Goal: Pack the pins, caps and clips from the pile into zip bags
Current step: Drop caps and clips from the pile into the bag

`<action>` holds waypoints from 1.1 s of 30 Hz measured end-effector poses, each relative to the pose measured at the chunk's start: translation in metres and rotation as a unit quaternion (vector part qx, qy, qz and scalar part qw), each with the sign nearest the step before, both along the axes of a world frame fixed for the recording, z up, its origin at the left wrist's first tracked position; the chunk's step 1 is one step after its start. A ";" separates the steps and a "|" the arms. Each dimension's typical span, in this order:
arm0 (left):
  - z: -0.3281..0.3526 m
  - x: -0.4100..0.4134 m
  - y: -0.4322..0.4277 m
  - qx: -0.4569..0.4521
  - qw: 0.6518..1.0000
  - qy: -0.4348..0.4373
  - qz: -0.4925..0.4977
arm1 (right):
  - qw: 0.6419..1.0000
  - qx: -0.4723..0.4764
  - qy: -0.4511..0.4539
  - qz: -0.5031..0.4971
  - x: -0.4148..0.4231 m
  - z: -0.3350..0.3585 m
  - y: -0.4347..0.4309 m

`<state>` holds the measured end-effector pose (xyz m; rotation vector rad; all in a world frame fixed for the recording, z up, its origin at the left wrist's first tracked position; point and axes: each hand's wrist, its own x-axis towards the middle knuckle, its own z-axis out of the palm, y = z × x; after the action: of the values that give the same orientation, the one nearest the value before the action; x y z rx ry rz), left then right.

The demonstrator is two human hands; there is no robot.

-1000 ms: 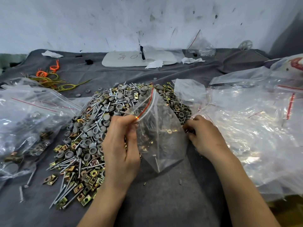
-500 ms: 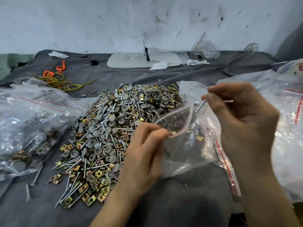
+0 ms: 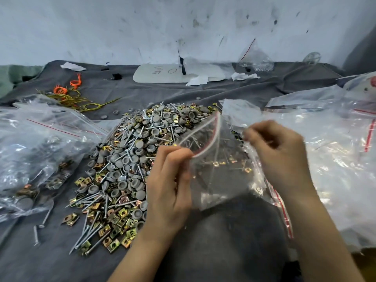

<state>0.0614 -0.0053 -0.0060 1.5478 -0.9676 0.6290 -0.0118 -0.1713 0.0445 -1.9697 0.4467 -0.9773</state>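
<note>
A big pile of grey caps, silver pins and brass clips (image 3: 130, 159) lies on the grey cloth (image 3: 213, 241). I hold a clear zip bag (image 3: 221, 176) with a red zip line over the pile's right edge. My left hand (image 3: 168, 184) pinches the near corner of its mouth. My right hand (image 3: 278, 157) has curled fingers pinching the film at the bag's right side. A few clips and pins show through the bag, whose mouth gapes upward.
Filled zip bags (image 3: 40, 151) lie at the left, with loose pins (image 3: 43, 220) in front of them. A heap of clear bags (image 3: 329, 155) covers the right. Orange and yellow ties (image 3: 71, 92) and a white board (image 3: 179, 73) are at the back.
My right hand rose from the pile with pins, and now it has come down to the bag's right edge, no pins showing in it. My left hand kept hold of the bag.
</note>
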 end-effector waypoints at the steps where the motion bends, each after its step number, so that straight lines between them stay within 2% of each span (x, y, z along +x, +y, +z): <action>1: 0.000 0.002 0.001 -0.011 1.000 0.009 0.015 | 0.994 0.003 0.111 0.012 0.003 -0.010 -0.004; 3: 0.000 0.007 0.004 -0.024 0.999 0.016 0.038 | 0.954 -0.029 0.298 0.030 0.009 -0.030 -0.008; 4: 0.000 0.010 0.005 -0.032 0.998 0.019 0.046 | 0.936 -0.061 0.345 0.028 0.011 -0.036 -0.009; 6: 0.000 0.013 0.007 -0.049 0.997 0.025 0.061 | 0.919 -0.105 0.379 0.017 0.016 -0.038 -0.008; 10: 0.000 0.016 0.010 -0.076 0.993 0.029 0.084 | 0.910 -0.142 0.390 0.006 0.020 -0.039 -0.008; 12: 0.001 0.017 0.011 -0.078 0.993 0.027 0.086 | 0.931 -0.127 0.343 0.013 0.020 -0.042 -0.009; 13: 0.001 0.017 0.011 -0.078 0.993 0.024 0.086 | 0.950 -0.090 0.298 0.020 0.019 -0.041 -0.009; 16: 0.003 0.015 0.009 -0.071 0.994 0.007 0.082 | 0.988 0.079 0.132 0.024 0.021 -0.036 -0.008; 18: 0.003 0.012 0.007 -0.056 0.996 -0.002 0.073 | 0.990 0.135 0.046 -0.009 0.019 -0.032 -0.009; 21: 0.004 0.007 0.004 -0.010 0.999 -0.016 0.040 | 0.987 0.116 -0.099 -0.051 0.013 -0.015 -0.006; 24: 0.002 0.004 0.001 0.040 0.998 -0.051 0.013 | 0.968 0.117 -0.221 0.001 0.004 0.008 0.006; 26: 0.000 0.003 0.000 0.064 0.996 -0.060 -0.006 | 0.961 0.082 -0.256 0.063 -0.001 0.021 0.020; 28: -0.003 0.004 -0.001 0.079 0.995 -0.059 -0.020 | 0.964 -0.011 -0.249 0.093 -0.004 0.028 0.035; 31: -0.004 0.004 -0.002 0.079 0.995 -0.054 -0.027 | 0.967 -0.157 -0.183 0.083 -0.001 0.028 0.047; 33: -0.003 0.004 -0.002 0.072 0.995 -0.059 -0.023 | 0.965 -0.214 -0.134 0.067 0.002 0.024 0.048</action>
<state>0.0652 -0.0070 -0.0087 1.6242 -1.1569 0.6358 -0.0103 -0.1234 0.0684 -2.1665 -0.0576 -1.3116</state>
